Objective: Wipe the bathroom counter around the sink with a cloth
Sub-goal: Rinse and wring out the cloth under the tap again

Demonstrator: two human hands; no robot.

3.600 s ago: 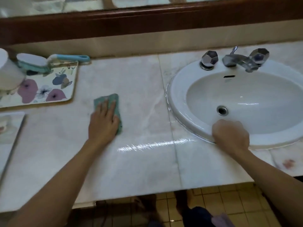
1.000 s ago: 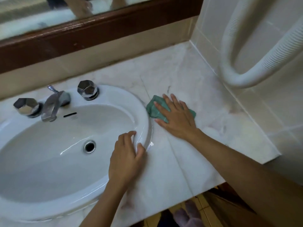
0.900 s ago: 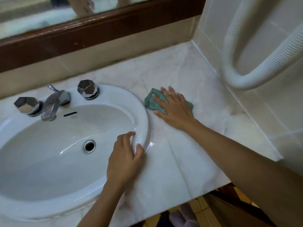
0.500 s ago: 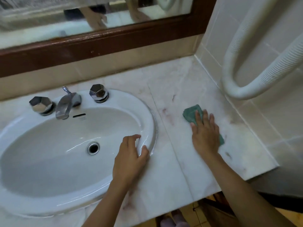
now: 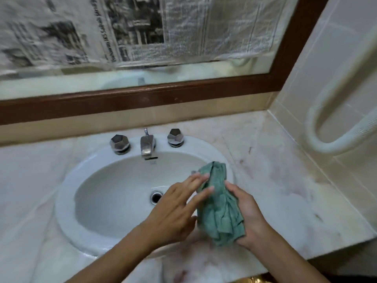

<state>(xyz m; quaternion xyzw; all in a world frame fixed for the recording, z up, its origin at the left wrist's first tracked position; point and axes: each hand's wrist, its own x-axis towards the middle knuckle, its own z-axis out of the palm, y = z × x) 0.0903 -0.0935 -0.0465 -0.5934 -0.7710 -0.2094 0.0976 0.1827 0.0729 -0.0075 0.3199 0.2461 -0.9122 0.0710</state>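
Hanging in soft, crumpled folds, the green cloth (image 5: 220,209) is bunched over the glossy oval sink (image 5: 65,203). Right hand (image 5: 252,218) wraps round it; left hand (image 5: 175,209), fingers straight, touches its top.

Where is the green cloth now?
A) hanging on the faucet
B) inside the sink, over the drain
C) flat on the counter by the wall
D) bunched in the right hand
D: the cloth is bunched up in the right hand, and the left hand touches it with straight fingers.
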